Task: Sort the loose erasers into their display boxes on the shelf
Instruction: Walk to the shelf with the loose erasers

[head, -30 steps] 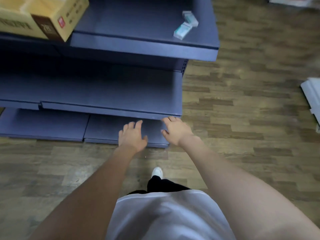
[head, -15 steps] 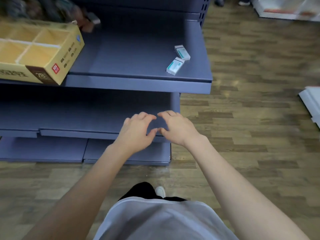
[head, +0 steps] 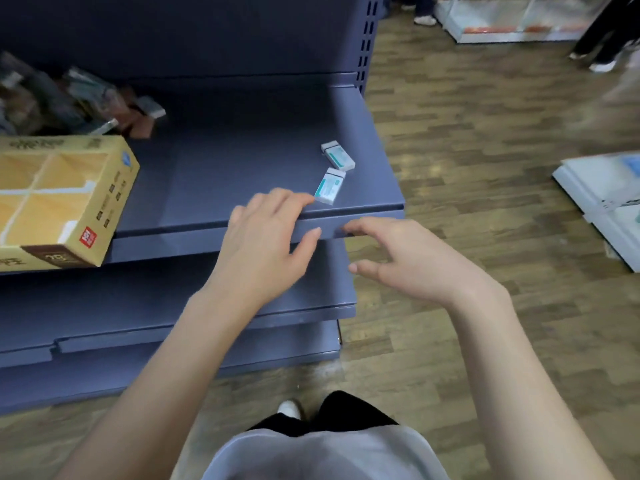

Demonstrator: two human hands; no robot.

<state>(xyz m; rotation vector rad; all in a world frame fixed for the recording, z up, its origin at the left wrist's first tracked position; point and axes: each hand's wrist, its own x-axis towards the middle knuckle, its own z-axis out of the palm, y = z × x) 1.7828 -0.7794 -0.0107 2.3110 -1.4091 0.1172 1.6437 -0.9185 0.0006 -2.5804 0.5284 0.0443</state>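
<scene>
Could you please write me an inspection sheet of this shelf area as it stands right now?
Surface: blue-grey shelf, more shelves below.
Job's things: two loose erasers near the right front corner; yellow display box at left, its visible compartments empty.
Clutter: blurred pile of packets behind the box.
Grippers: left hand over the shelf edge, fingertips near one eraser, holding nothing; right hand loosely curled, empty.
Cables: nothing seen.
Surroundings: wood-pattern floor, white items at right, other people's legs far off.

A white fixture is lying on the wood-patterned floor to my right, and other people's shoes are standing far off beside a white rack.
</scene>
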